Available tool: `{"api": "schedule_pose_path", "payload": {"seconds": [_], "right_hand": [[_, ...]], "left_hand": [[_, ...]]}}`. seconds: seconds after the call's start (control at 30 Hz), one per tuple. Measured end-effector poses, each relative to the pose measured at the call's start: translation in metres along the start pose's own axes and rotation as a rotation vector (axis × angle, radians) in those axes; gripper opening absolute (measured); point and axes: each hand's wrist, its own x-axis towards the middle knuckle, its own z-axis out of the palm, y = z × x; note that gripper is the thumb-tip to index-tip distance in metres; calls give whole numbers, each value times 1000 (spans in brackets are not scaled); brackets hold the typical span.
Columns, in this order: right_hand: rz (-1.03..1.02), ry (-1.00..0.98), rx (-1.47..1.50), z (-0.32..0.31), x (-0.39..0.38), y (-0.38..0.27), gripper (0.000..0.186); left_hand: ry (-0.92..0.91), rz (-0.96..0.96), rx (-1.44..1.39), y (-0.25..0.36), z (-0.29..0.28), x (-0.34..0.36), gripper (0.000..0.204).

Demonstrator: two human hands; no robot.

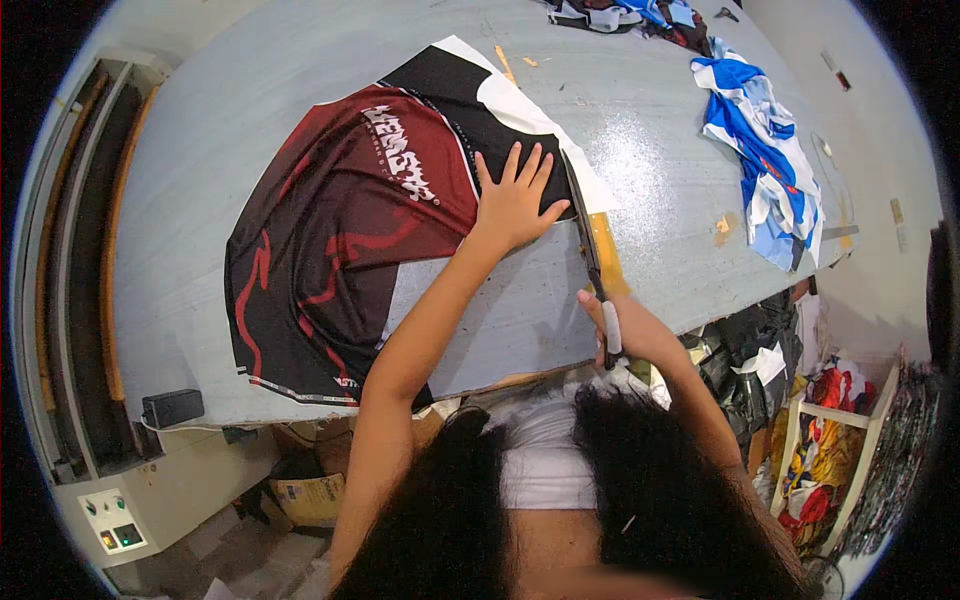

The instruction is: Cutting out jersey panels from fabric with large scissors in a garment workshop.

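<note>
A dark red and black printed fabric piece point(330, 210) lies on the grey table, slightly rumpled at its left and lower parts. Its upper right part is black with a white margin point(522, 110). My left hand point(515, 205) rests flat on that black part, fingers spread. In my right hand point(640, 328), near the table's front edge, is a pair of long dark scissors point(592, 245) with light wrapping on the handle. Their blades point away from me, along the fabric's right edge beside my left thumb. Whether the blades are apart is hard to see.
Blue and white fabric point(757, 150) lies at the table's right side, with more cloth pieces point(640, 14) at the far edge. A small black box point(172, 408) sits at the near left corner. Below right stands a rack point(835, 412) of colourful scraps beside black plastic bags point(745, 350).
</note>
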Motion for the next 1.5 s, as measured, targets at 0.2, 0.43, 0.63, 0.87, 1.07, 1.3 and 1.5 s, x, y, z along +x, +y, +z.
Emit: {"api": "schedule_pose_path", "payload": {"seconds": [0.2, 0.43, 0.63, 0.87, 1.07, 1.3, 1.5], "right_hand": [[13, 8, -34, -7, 6, -14, 62], [-22, 60, 16, 0, 6, -13, 62], [-2, 12, -64, -12, 22, -14, 68], [17, 30, -46, -10, 29, -14, 60], [25, 7, -119, -18, 32, -25, 64], [-47, 27, -116, -16, 37, -18, 67], [0, 47, -160, -27, 42, -27, 65]], "left_hand": [[4, 0, -12, -1, -1, -1, 68], [6, 6, -8, 0, 1, -2, 69], [3, -1, -10, 0, 0, -1, 69], [0, 1, 0, 0, -2, -1, 68], [7, 2, -10, 0, -2, -1, 68], [-10, -1, -4, 0, -2, -1, 69], [-1, 0, -1, -1, 0, 0, 70]]}}
